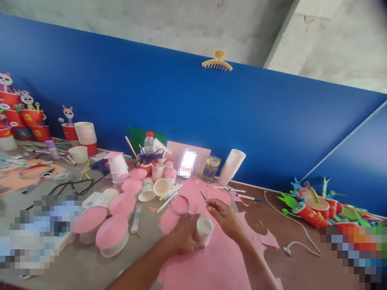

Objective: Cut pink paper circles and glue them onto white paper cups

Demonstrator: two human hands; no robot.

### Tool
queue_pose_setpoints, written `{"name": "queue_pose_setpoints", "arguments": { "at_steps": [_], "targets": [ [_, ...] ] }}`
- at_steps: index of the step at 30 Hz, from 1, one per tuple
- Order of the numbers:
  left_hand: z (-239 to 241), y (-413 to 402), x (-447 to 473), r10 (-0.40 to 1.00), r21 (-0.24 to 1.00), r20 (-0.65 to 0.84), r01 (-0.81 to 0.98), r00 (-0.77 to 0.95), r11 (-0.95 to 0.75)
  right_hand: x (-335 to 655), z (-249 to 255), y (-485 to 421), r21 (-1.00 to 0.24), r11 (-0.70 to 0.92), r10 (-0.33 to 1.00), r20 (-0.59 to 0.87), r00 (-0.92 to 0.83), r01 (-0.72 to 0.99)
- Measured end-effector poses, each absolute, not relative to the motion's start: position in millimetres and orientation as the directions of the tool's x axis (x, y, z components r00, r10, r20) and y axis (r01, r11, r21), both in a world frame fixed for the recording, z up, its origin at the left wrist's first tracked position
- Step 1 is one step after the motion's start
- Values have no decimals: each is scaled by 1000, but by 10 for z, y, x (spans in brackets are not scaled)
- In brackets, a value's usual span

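My left hand [183,234] is wrapped around a white paper cup [205,226], its round end facing up, over a pink paper sheet [211,266]. Just beyond and to the right, my right hand [223,214] is closed on small scissors [203,195]; their thin pointed blades stick out to the upper left, while the handles are hidden in the fingers. A clear space separates the blades from the cup. Near my left hand lie a roll of tape or ring [180,204] and several markers [168,199].
Cups topped with pink paper [112,233] stand at left. Behind are a lit phone [187,163], a glass jar [211,168] and a leaning cup stack [232,166]. A white cable [299,221] and red cups [311,213] lie right. A blue partition [181,92] closes the back.
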State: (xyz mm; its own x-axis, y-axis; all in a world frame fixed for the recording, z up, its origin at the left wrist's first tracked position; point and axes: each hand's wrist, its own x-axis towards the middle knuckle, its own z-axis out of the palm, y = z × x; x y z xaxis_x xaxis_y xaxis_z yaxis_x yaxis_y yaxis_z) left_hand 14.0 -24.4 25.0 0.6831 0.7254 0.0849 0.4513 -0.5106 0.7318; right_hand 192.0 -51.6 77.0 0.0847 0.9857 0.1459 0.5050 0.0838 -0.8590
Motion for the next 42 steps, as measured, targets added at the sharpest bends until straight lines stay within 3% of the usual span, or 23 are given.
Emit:
{"name": "queue_pose_setpoints", "arguments": {
  "at_steps": [6, 9, 12, 15, 18, 22, 26, 29, 36, 38, 39, 41, 42],
  "targets": [
    [316, -207, 119, 706, 966, 66, 132, 705, -222, 2028, 724, -472, -932, 148, 942, 235, 240, 332],
    [314, -194, 105, 628, 997, 78, -62, 774, -47, 2111, 686, -406, -943, 164, 930, 245, 274, 289],
    [274, -197, 107, 477, 989, 80, -131, 875, 74, 2140, 644, -269, -920, 172, 923, 275, 269, 351],
    [243, -206, 119, 222, 992, 8, -36, 975, 123, 2003, 601, -95, -850, 227, 922, 344, 176, 476],
    [247, -211, 135, 16, 991, -75, 73, 997, 116, 1684, 555, 72, -692, 399, 895, 436, -93, 601],
    [275, -200, 156, -112, 988, -61, 76, 992, 131, 1203, 483, 267, -331, 636, 759, 433, -487, 697],
    [257, -169, 169, -248, 988, 33, 6, 968, 155, 919, 379, 400, -44, 697, 690, 313, -653, 715],
    [233, -143, 158, -221, 986, 67, -30, 973, 165, 834, 277, 437, 36, 707, 673, 271, -688, 706],
    [295, -114, 94, -85, 983, 53, -37, 995, 177, 889, 258, 428, -56, 700, 674, 380, -633, 712],
    [312, -115, 83, -85, 977, 40, -22, 996, 212, 1011, 356, 382, -142, 679, 690, 457, -561, 720],
    [319, -117, 77, -73, 975, 39, -22, 997, 222, 1096, 416, 346, -199, 659, 705, 502, -502, 726],
    [332, -125, 64, 0, 976, 45, -44, 999, 214, 1305, 544, 250, -556, 609, 758, 618, -210, 566],
    [339, -132, 58, 67, 979, 45, -57, 997, 194, 1421, 605, 193, -671, 583, 780, 620, -84, 458]
  ]
}}
